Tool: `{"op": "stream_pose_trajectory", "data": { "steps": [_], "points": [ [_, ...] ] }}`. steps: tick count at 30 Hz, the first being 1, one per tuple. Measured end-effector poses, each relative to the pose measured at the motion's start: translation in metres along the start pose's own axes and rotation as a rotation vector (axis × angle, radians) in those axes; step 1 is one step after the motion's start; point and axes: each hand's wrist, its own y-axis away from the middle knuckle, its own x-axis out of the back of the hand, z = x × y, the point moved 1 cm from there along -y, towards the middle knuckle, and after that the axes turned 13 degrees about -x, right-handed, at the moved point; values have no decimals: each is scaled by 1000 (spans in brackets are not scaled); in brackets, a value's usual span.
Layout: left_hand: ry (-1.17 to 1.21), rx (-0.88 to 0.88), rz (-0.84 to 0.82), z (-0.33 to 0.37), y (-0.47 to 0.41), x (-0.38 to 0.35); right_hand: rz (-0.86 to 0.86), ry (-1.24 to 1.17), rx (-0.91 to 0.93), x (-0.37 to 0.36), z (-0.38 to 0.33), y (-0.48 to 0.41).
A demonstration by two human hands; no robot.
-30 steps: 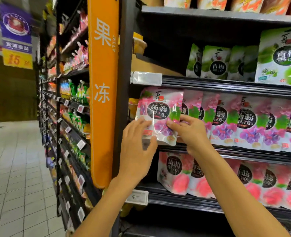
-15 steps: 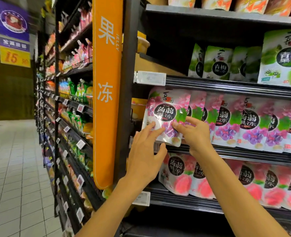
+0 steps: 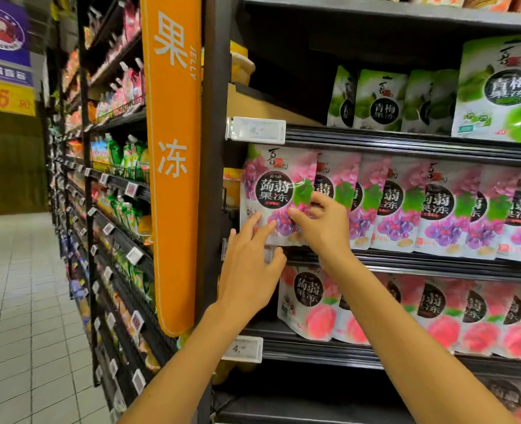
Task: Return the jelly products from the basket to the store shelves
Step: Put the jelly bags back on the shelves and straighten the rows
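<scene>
A pink grape jelly pouch point(image 3: 276, 191) stands upright at the left end of the middle shelf point(image 3: 421, 266), in front of a row of matching grape pouches point(image 3: 436, 209). My right hand point(image 3: 323, 224) pinches its lower right edge between thumb and fingers. Straight fingers of my left hand point(image 3: 250, 264) touch the pouch's lower left corner. The basket is out of view.
Green plum jelly pouches point(image 3: 494, 93) fill the shelf above, peach pouches point(image 3: 406, 313) the shelf below. An orange "JELLY" sign point(image 3: 173, 148) hangs on the black upright at left. Price tags point(image 3: 256, 130) clip to the shelf edges. A tiled aisle point(image 3: 17, 301) runs left.
The grape pouch has gone further back onto the shelf and stands straighter. My left hand's fingers have straightened against its lower left corner; my right hand keeps its pinch.
</scene>
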Motion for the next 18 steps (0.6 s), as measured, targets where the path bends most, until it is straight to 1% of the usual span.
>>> {"op": "stream_pose_trajectory", "data": {
  "steps": [3,6,9,12,15,18],
  "points": [
    [-28,-30,-14,-3,4,1,-17,102,64,9,4,6],
    [-34,-38,-23,-5,6,1,97,264,104,20,10,13],
    [-31,-37,-15,-5,8,-1,174,428,70,24,15,19],
    [-45,-37,-5,-5,8,-4,170,429,24,20,18,20],
    [-79,-31,-2,-5,7,-7,202,452,11,13,20,16],
    [-171,-38,-1,-8,6,-7,217,457,10,6,23,13]
  ]
}}
